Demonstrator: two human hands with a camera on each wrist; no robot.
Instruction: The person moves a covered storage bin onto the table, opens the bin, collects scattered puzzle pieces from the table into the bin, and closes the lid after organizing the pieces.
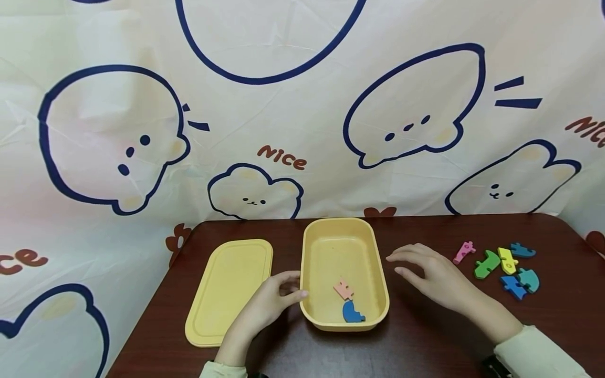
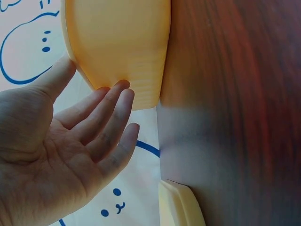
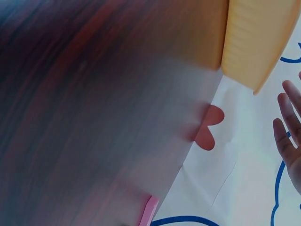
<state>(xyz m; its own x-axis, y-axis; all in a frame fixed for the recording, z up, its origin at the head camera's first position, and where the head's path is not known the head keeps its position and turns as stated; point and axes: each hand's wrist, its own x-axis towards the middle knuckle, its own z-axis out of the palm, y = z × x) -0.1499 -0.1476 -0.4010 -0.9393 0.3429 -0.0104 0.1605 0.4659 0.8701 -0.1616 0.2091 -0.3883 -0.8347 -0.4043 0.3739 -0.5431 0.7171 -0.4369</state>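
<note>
A yellow plastic box (image 1: 342, 262) stands on the table with a pink puzzle piece (image 1: 343, 290) and a blue puzzle piece (image 1: 352, 312) inside near its front end. My left hand (image 1: 269, 302) grips the box's left side, thumb on the rim and fingertips against the outer wall (image 2: 127, 52). Just right of the box, my right hand (image 1: 432, 275) hovers with fingers loosely extended and holds nothing. Farther right lie several loose puzzle pieces: a pink one (image 1: 465, 252), a green one (image 1: 487, 264), a yellow one (image 1: 508, 261), a teal one (image 1: 528, 280) and blue ones (image 1: 513, 287).
A flat yellow lid (image 1: 231, 289) lies on the table left of the box, close to my left forearm. Behind the dark wooden table (image 1: 425, 336) hangs a pale cloth (image 1: 321, 131) with blue-outlined cartoon figures, along the table's far edge.
</note>
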